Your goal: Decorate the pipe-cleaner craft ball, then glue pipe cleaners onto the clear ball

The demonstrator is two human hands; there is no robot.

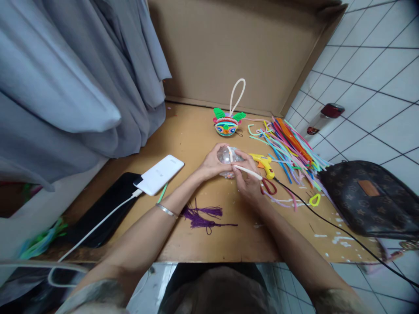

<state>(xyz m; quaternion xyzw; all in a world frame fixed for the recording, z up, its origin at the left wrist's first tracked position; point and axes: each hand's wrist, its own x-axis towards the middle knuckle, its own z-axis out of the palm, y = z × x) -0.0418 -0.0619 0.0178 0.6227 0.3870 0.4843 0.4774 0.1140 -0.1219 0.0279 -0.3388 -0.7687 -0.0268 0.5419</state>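
A clear plastic ball (224, 155) is held just above or on the table in front of me. My left hand (212, 162) is wrapped round its left side. A white pipe cleaner (250, 172) runs across the ball's front, and its free end sticks out to the right. Between its thumb and fingers, my right hand (250, 181) pinches this pipe cleaner against the ball. Behind the ball stands a colourful lion-head ornament (225, 126) with green ears and a white loop. A yellow glue gun (264, 165) lies right of my hands, near red-handled scissors (270, 186).
Purple tassels (203, 218) lie between my forearms. Many coloured pipe cleaners (291, 144) spread at the right, beside a brown patterned bag (373, 196). The glue gun's black cord (314, 211) crosses the right side. A white power bank (160, 174) rests at left near grey curtains (98, 78).
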